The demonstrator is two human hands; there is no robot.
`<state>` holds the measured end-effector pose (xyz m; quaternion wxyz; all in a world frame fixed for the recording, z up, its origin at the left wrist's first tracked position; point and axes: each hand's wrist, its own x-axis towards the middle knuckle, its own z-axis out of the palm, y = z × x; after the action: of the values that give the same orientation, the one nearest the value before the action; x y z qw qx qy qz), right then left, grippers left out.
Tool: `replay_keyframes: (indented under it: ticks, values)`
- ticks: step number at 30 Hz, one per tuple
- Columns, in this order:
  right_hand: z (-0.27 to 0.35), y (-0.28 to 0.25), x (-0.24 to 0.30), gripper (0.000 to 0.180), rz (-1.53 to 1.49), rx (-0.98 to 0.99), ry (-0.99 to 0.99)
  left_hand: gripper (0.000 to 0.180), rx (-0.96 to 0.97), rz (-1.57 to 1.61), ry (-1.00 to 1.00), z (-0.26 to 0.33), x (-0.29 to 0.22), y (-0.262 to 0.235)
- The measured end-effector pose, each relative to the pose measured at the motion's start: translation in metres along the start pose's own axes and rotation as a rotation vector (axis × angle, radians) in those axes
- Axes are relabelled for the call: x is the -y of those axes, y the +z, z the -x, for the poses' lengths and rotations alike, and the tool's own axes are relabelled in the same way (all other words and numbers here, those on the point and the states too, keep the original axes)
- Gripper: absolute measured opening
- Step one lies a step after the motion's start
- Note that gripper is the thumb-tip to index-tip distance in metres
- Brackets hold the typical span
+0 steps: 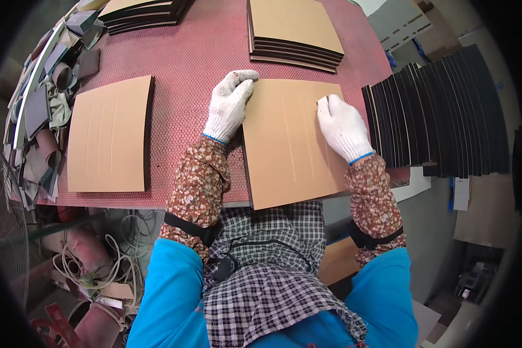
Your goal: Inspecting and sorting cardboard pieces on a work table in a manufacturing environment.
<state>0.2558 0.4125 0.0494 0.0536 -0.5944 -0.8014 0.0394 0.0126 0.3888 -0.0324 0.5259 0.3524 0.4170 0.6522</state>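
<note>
A tan board with several shallow grooves down its face lies at the table's near edge, slightly turned. My left hand, in a white knit glove, curls at the board's far left corner, thumb and fingers against its edge. Over the right part of the board's face, my right hand, gloved alike, is closed with its fingers pinched together near the far right corner. What those fingertips hold, if anything, I cannot make out. To the left lies a similar grooved tan board with dark sides.
The table has a red mesh-patterned top. A stack of tan boards stands at the far side, another stack at the far left. Dark boards stand in a row on the right. Scraps crowd the left edge; hoses hang below.
</note>
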Motion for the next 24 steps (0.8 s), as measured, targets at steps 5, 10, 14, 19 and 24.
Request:
replay_keyframes:
  ticks: [5,10,14,19,24]
  values:
    - [0.08,-0.006,-0.011,0.031,0.014,0.03,-0.139,0.025,-0.004,0.059,0.003,0.001,-0.001,0.003]
    - [0.147,-0.032,0.005,0.026,-0.086,0.165,0.031,0.025,-0.016,-0.015,0.031,0.001,0.002,-0.004]
    - [0.157,-0.032,0.026,0.026,-0.167,0.146,0.074,0.026,-0.028,0.001,0.039,-0.002,0.002,0.0]
    - [0.148,-0.026,0.035,0.025,-0.162,0.118,0.036,0.026,-0.021,-0.025,0.068,-0.004,0.007,-0.003]
    - [0.125,-0.02,0.033,0.022,-0.129,0.092,-0.069,0.024,-0.02,-0.049,0.061,-0.003,0.004,-0.003]
